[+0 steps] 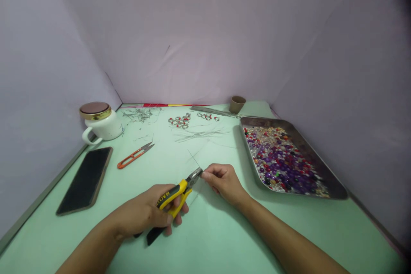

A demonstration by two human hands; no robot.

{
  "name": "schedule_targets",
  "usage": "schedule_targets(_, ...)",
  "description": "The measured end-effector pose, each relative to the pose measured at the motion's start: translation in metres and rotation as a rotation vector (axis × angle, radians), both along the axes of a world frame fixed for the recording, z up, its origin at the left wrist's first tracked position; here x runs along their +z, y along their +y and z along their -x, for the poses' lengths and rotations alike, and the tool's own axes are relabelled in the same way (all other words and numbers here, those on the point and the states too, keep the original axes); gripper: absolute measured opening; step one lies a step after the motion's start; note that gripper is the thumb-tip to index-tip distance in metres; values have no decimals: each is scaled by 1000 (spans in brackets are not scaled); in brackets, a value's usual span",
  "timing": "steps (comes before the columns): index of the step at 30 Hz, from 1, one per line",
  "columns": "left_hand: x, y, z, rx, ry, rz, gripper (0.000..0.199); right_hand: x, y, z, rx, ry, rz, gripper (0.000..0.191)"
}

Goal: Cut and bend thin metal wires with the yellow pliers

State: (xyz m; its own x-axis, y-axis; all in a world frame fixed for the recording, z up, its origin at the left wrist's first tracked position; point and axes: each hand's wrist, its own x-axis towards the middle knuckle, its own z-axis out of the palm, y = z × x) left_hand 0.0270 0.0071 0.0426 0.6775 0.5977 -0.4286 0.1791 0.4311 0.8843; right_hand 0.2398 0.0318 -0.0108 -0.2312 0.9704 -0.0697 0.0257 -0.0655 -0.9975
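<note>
My left hand (pixel 154 207) is wrapped round the black-and-yellow handles of a pair of pliers (pixel 183 186), whose metal jaws point up and to the right. A thin wire (pixel 194 158) sticks up from the tip of the jaws. My right hand (pixel 223 182) is closed in a pinch right at the jaw tips; its fingertips seem to hold the wire's end, though the pinched part is hidden. Beyond the hands lie several loose wires (pixel 199 134) and small clusters of clear and red beads (pixel 180 120).
A metal tray (pixel 337 188) of mixed beads stands at the right. Orange thread snips (pixel 135 155), a phone (pixel 85 182) and a lidded white mug (pixel 107 125) are on the left. At the back are wire scraps (pixel 141 114), a bundle of wires (pixel 215 111) and a small brown cup (pixel 237 105).
</note>
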Motion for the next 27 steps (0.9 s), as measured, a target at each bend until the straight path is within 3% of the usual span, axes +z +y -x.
schedule_targets(6,1,-1,-1,4,58,-64,16,3,-1,0,1,2,14,25)
schedule_targets(17,3,1,-1,-7,83,-36,19,3,-1,0,17,20,8,26)
schedule_targets(27,4,-3,-5,-41,238,-139,17,4,-1,1,9,26,6,26)
